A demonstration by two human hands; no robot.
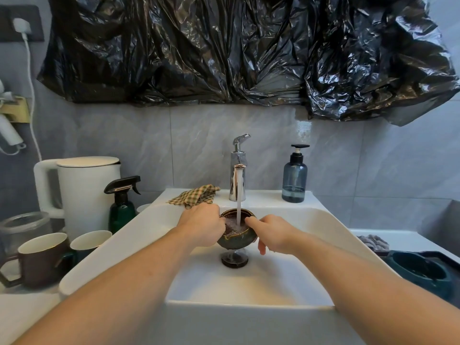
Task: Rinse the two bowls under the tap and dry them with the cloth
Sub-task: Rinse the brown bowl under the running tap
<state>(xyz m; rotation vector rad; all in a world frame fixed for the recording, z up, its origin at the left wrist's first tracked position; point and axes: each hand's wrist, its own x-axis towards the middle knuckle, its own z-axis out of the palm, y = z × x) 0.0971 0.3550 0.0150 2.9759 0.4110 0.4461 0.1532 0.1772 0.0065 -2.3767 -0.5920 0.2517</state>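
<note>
Bowl [236, 239], dark green with a brown inside, sits over the middle of the white sink [249, 282], right under the tap [238, 168]. Water runs from the spout in a straight stream into the bowl and froths there. Below it lies the dark drain [234, 260].

Left hand [202, 225] grips the bowl's left rim, fingers curled over the edge. Right hand [272, 234] lies at the right rim with the forefinger held straight, its tip at the inside edge; the other fingers hang loosely curled and hold nothing.

Checked cloth [195, 196] lies crumpled on the far left ledge of the sink, just beyond the left hand. A blue soap bottle [294, 175] stands on the far ledge, right of the tap.

On the tabletop to the left stand a green spray bottle [123, 205], a white kettle [82, 192], two mugs [42, 257] and a glass jar [23, 226]. Near right, a dark teal bowl-like vessel [420, 272] rests on a dark tray [445, 257]. Black plastic sheet [236, 48] hangs on the far wall.
</note>
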